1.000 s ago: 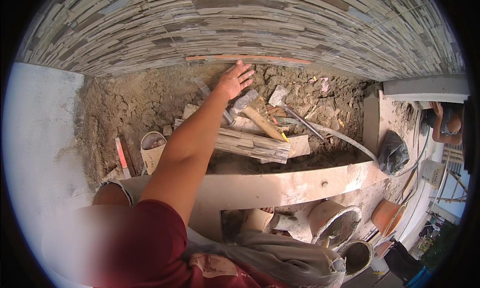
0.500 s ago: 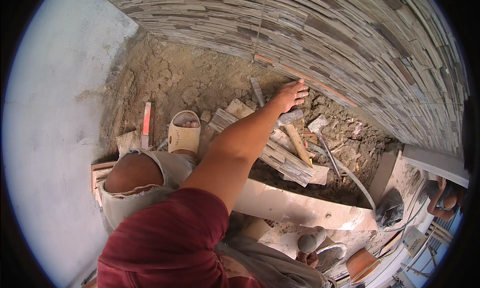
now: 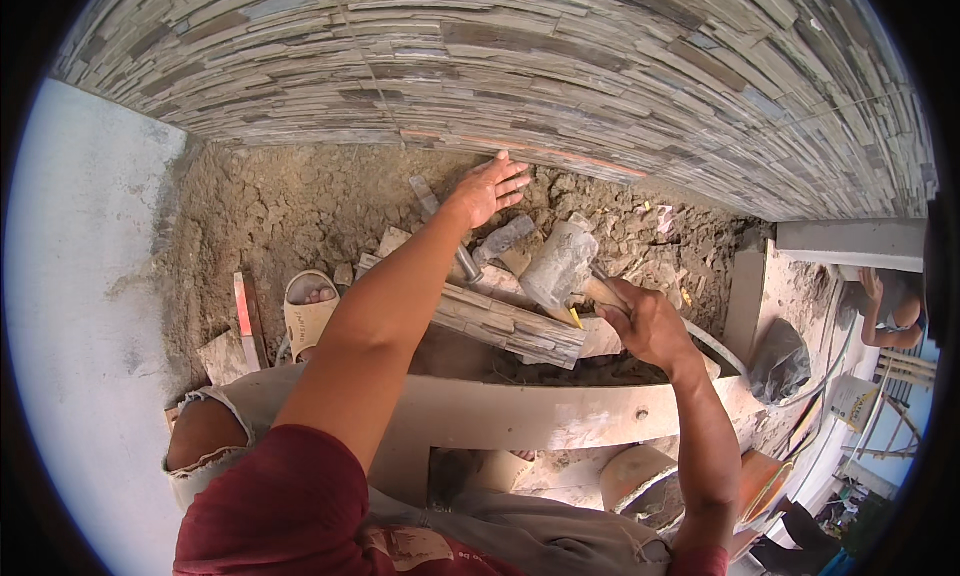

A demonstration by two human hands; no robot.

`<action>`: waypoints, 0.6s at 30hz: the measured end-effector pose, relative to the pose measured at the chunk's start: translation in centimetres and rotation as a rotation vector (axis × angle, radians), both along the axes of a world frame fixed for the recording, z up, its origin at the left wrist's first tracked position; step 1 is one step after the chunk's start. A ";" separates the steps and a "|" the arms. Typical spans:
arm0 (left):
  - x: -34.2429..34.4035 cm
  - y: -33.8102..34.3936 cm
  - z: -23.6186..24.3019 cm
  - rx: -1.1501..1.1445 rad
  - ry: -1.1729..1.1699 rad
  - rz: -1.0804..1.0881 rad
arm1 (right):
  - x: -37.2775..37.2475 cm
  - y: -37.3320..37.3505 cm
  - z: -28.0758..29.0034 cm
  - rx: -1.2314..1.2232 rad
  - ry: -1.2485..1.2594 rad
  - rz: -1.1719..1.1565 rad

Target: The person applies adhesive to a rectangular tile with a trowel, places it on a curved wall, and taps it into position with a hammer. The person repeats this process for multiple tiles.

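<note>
A mallet (image 3: 560, 264) with a thick, pale grey head and a wooden handle is in my right hand (image 3: 652, 328), its fingers wrapped round the handle. The mallet head hangs above the rubble and a stone-patterned tile piece (image 3: 510, 323). My left hand (image 3: 485, 189) reaches to the foot of the stone-clad wall (image 3: 500, 66), fingers spread, holding nothing. An orange strip (image 3: 580, 162) runs along the wall's lower edge close to those fingertips. Beneath my left wrist lies a flat-ended metal chisel (image 3: 466, 264), partly covered. Beside it rests a hammer head (image 3: 505, 238); the mallet hides its handle.
Loose soil (image 3: 270, 211) and broken pieces fill the strip below the wall. A low curved ledge (image 3: 560, 416) crosses in front of me. A red-faced bar (image 3: 246, 316) stands at left near my sandal (image 3: 308, 316). A dark plastic bag (image 3: 780, 364) and another person (image 3: 885, 311) are at right.
My right hand has come up from the lower edge, bringing the mallet over the rubble. My left hand stays by the wall's foot, still open. The whole view has shifted.
</note>
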State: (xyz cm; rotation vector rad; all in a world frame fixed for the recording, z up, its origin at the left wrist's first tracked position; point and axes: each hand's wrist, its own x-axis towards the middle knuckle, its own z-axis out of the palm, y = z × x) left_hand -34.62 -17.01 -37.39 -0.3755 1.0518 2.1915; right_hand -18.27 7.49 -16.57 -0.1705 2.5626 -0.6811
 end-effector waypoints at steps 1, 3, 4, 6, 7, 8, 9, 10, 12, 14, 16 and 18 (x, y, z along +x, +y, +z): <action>-0.2 0.0 -0.1 0.009 0.014 -0.021 | -1.3 0.2 -1.1 0.039 0.021 0.012; -0.3 -0.1 -0.5 0.022 0.028 -0.054 | -3.4 0.6 -3.5 0.113 0.047 0.043; -0.4 0.0 -0.6 0.021 0.032 -0.050 | -4.1 0.8 -4.0 0.121 0.033 0.042; -0.1 -0.3 -0.4 0.009 0.021 -0.023 | -5.3 0.8 -5.3 0.128 -0.013 0.059; -0.2 -0.1 -0.4 0.017 0.031 -0.025 | -5.9 1.0 -5.4 0.139 -0.038 0.091; -0.1 -0.2 -0.6 0.021 0.037 -0.013 | -6.6 0.9 -5.3 0.145 -0.068 0.137; 0.0 -0.3 -0.8 0.025 0.043 -0.001 | -7.3 0.9 -5.3 0.153 -0.096 0.184; 0.0 -0.2 -0.9 0.022 0.035 0.013 | -7.8 0.8 -5.8 0.191 -0.112 0.165; -0.1 0.3 -1.0 0.022 0.025 0.042 | -8.7 0.8 -5.8 0.167 -0.064 0.078; 0.0 0.2 -1.2 0.040 -0.004 0.073 | -9.2 0.2 -6.1 0.117 -0.055 -0.018; 0.0 0.3 -1.3 0.035 -0.014 0.096 | -9.1 -0.3 -5.7 0.147 -0.098 0.030; 0.2 0.4 -0.6 0.003 -0.004 0.112 | -9.3 -0.3 -5.5 0.134 -0.132 0.098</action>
